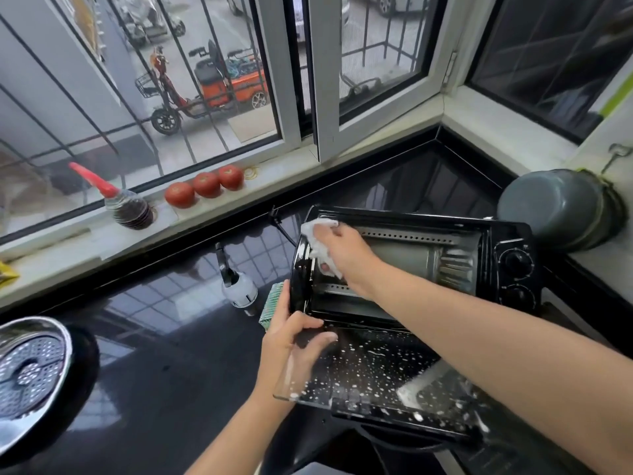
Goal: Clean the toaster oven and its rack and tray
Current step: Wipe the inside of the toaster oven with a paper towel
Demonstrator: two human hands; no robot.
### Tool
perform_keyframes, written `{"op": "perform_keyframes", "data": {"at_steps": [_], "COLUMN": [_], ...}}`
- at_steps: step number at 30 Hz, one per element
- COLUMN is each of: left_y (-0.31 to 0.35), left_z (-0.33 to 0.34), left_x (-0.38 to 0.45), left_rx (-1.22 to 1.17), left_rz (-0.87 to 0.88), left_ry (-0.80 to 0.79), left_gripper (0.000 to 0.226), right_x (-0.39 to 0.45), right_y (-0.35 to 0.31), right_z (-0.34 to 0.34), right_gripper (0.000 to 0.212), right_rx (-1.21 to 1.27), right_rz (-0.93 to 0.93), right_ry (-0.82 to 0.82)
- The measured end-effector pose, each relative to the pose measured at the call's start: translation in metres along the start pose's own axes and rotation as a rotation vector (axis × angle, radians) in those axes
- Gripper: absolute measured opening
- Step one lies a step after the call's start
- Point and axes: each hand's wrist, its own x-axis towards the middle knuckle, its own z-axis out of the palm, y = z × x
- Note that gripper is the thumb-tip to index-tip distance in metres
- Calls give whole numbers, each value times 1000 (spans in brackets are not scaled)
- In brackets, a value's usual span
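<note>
My R hand (337, 250) grips a white cloth (320, 234) at the oven's (507, 265) top-left front corner; L hand (294, 341) lies flat, fingers straight, on the open glass door (370, 368), steadying it. To do this well, I think: short firm strokes along the frame w/ a clean fold of cloth, and keep L pressure light on the hinge. Oven sits on the black counter (154, 389) in the window corner, door down, glass speckled w/ white foam. No rack or tray visible inside.
</note>
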Motion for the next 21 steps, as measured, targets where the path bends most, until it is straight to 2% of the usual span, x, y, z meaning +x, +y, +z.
{"op": "perform_keyframes", "data": {"at_steps": [3, 5, 8, 12, 13, 15, 17, 18, 19, 21], "left_y": [-2, -2, 1, 8, 8, 10, 10, 7, 4, 0], "left_z": [-1, -1, -2, -7, -8, -7, -5, -5, -7, -10], "left_x": [6, 8, 11, 21, 22, 21, 19, 18, 18, 19], "left_rx": [47, 89, 162, 174, 145, 65, 79, 75, 61, 134], "left_rz": [-57, -73, -59, -76, -78, -105, -125, -130, -137, -106], "left_ry": [29, 29, 11, -58, -77, -54, -32, -27, -23, -49], "left_gripper": [18, 19, 23, 28, 27, 22, 48, 60, 66, 65], "right_x": [-27, -39, -36, -38, -42, -47, -39, -33, -27, -25], "right_y": [17, 14, 5, 3, 2, -4, -16, -19, -19, -7], "right_z": [-12, -14, -13, -5, -3, -2, -7, -8, -7, 0], "right_gripper": [15, 14, 27, 30, 30, 20, 13, 19, 26, 35], "right_rx": [-321, -532, -725, -639, -630, -717, -878, -981, -1082, -1264], "right_rz": [-2, 16, 25, 15, -53, -363, -711, -829, -905, -1050], "right_ry": [-259, -349, -307, -170, -101, 59, 193, 238, 241, 22]}}
